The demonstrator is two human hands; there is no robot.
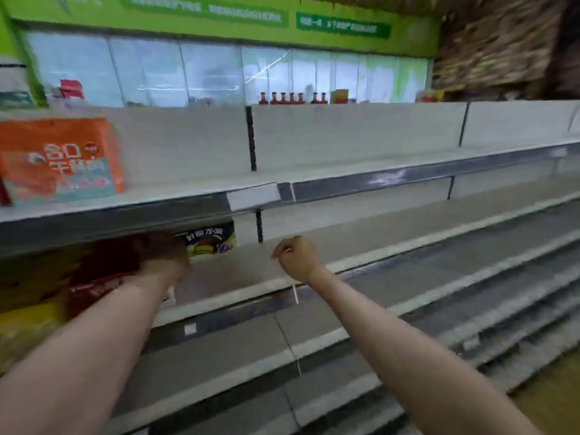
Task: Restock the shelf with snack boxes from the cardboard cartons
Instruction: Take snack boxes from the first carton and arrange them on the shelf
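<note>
Your two bare forearms reach toward the shelf (314, 246). Your left hand (163, 262) sits against a red snack box (103, 271) on the second tier, but blur hides whether it grips. Your right hand (298, 259) hangs curled into a loose fist over bare shelf, holding nothing. Just behind the left hand stands one dark snack box (210, 241) with printed characters. One tier up, at the left, stands one orange box (59, 158). Farthest back, seven brown bottles (292, 98) line the shelf top.
</note>
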